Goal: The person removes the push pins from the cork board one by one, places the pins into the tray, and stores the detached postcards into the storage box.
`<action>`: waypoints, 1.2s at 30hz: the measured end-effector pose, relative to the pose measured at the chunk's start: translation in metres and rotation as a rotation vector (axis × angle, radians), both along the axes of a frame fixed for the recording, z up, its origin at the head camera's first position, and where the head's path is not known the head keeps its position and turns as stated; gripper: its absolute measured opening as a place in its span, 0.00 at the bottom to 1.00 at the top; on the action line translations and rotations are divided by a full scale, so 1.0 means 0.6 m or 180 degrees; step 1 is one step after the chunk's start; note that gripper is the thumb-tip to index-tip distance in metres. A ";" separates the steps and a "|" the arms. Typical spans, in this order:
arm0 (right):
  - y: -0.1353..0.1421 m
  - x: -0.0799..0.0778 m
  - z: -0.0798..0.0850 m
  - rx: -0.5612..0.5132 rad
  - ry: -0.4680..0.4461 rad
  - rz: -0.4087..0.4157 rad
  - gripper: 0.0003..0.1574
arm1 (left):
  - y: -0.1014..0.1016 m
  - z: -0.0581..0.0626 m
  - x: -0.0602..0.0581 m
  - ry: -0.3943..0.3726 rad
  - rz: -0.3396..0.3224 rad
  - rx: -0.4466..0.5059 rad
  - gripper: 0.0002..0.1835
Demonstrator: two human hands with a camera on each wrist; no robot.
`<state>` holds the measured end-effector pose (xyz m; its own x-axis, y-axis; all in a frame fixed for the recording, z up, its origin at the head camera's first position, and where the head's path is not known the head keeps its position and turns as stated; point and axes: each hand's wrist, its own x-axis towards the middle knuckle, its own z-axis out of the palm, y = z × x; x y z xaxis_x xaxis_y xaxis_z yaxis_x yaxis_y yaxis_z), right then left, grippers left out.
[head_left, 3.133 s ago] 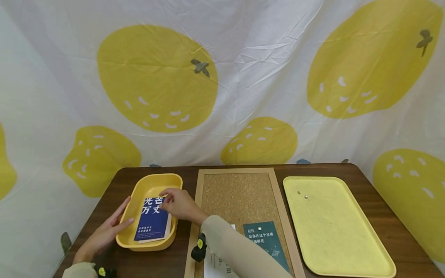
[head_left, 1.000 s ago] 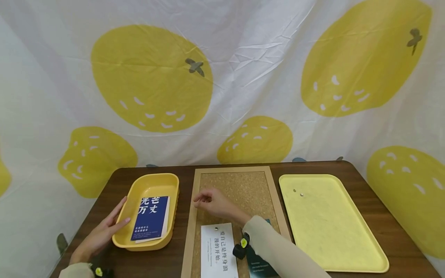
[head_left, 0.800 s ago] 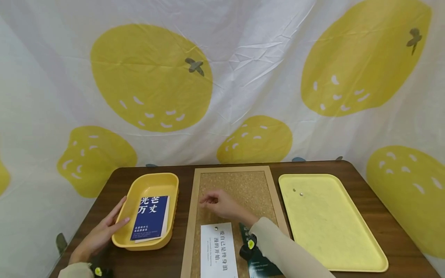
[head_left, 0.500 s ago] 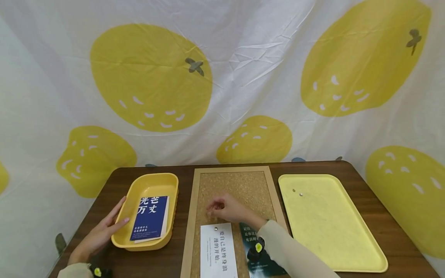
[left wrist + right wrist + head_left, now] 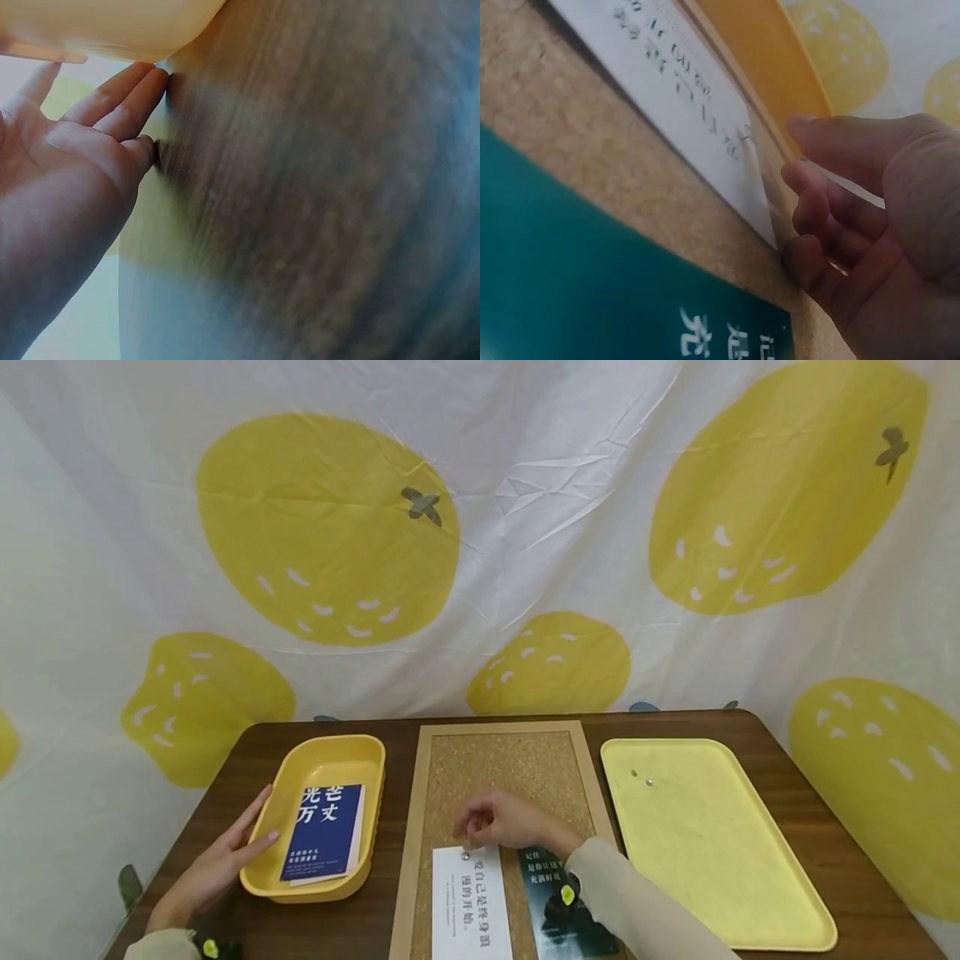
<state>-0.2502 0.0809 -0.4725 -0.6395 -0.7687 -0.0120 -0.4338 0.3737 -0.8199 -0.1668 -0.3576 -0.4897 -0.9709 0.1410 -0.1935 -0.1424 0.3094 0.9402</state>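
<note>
Hovering over the board [image 5: 510, 760], the right hand [image 5: 498, 818] has its fingertips just beside the pin [image 5: 466, 856] at the top of the white card [image 5: 472, 910], as the head view shows it. The green card [image 5: 562, 943] lies alongside on the cork, partly hidden by the right sleeve [image 5: 645, 902]. On the left of the table [image 5: 402, 760] stands the bin [image 5: 330, 766], a blue card [image 5: 322, 839] over a pale one [image 5: 356, 847] inside it, and the left hand [image 5: 213, 868] rests along its side, thumb at the rim. Across from it, what look like two loose pins [image 5: 649, 782] lie near the far left corner of the tray [image 5: 720, 852]. In the left wrist view, those fingers stretch out, tips against the bin's outside, steadying rather than grasping. In the right wrist view, the fingers are loosely bent, a gap between thumb and forefinger, nothing visible in it; the pin sits apart from them, in the white card. I'd judge the step in hand to be getting at that pin; the next move seems to call for a precise pinch on its small head, keeping the card flat.
</note>
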 end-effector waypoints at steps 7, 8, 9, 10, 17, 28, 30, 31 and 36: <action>-0.002 0.005 -0.001 0.0047 -0.0039 0.0192 0.11 | -0.002 -0.001 0.002 0.0010 -0.0023 -0.0054 0.45; -0.002 0.005 -0.001 0.0051 -0.0027 0.0218 0.11 | -0.001 -0.001 0.002 0.0009 -0.0025 -0.0058 0.45; -0.003 0.006 -0.001 0.0054 -0.0016 0.0234 0.11 | -0.001 -0.001 0.001 0.0011 -0.0022 -0.0061 0.45; -0.003 0.007 -0.002 0.0054 -0.0007 0.0255 0.11 | -0.001 0.000 0.001 0.0009 -0.0021 -0.0065 0.45; -0.005 0.006 -0.008 0.0037 -0.0134 0.0317 0.12 | 0.004 0.003 0.003 -0.0070 0.0026 -0.0102 0.45; -0.008 0.002 -0.011 0.0126 -0.0071 0.0248 0.10 | 0.004 0.006 0.003 -0.0060 0.0009 -0.0090 0.45; -0.008 0.002 -0.011 0.0131 -0.0049 0.0254 0.10 | 0.004 0.006 0.002 -0.0054 0.0007 -0.0086 0.45; -0.008 0.002 -0.011 0.0132 -0.0033 0.0260 0.10 | 0.004 0.006 0.002 -0.0050 0.0007 -0.0081 0.45; -0.008 0.001 -0.015 0.0118 -0.0028 0.0265 0.09 | 0.004 0.005 0.001 -0.0041 0.0004 -0.0068 0.45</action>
